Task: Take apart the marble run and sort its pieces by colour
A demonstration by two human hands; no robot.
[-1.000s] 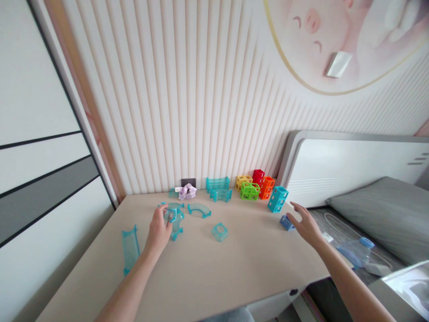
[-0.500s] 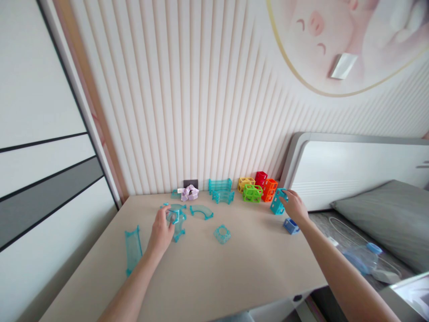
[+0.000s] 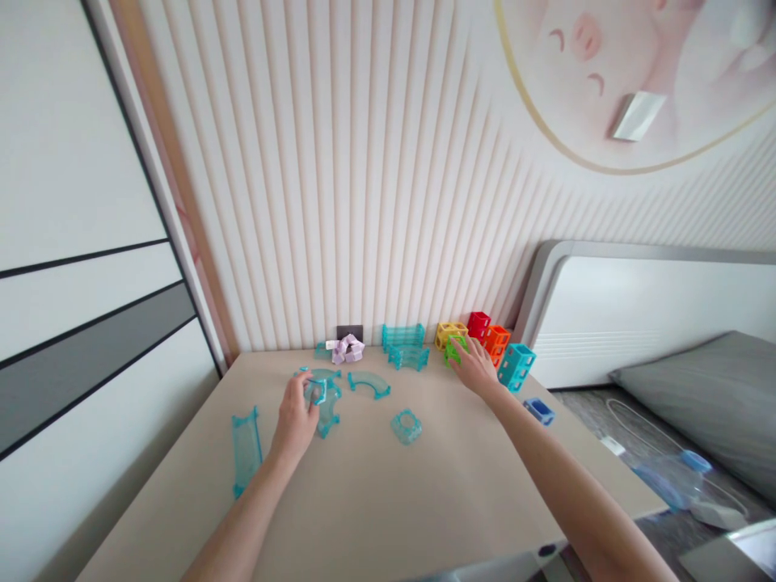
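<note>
My left hand (image 3: 297, 414) is closed on a small clear teal track piece (image 3: 316, 391), raised over the left part of the table. Beneath and beside it lie curved clear teal track pieces (image 3: 329, 412), partly covered by the hand. My right hand (image 3: 474, 369) reaches to the green block (image 3: 454, 351), fingers apart at its right side and partly hiding it. Whether the fingertips touch the block I cannot tell. Close by stand a yellow block (image 3: 449, 334), a red block (image 3: 478, 325), an orange block (image 3: 498, 343) and an upright cyan block (image 3: 516, 368).
A blue block (image 3: 539, 411) lies near the table's right edge. A square teal piece (image 3: 406, 426) rests mid-table, a curved piece (image 3: 369, 385) behind it. One long teal track (image 3: 246, 453) lies left. Along the wall are a lilac scrunchie (image 3: 347, 349) and teal tracks (image 3: 403, 337).
My right hand has left the cyan block and moved left to the green block. My left hand keeps its teal piece in about the same place. The view has shifted slightly.
</note>
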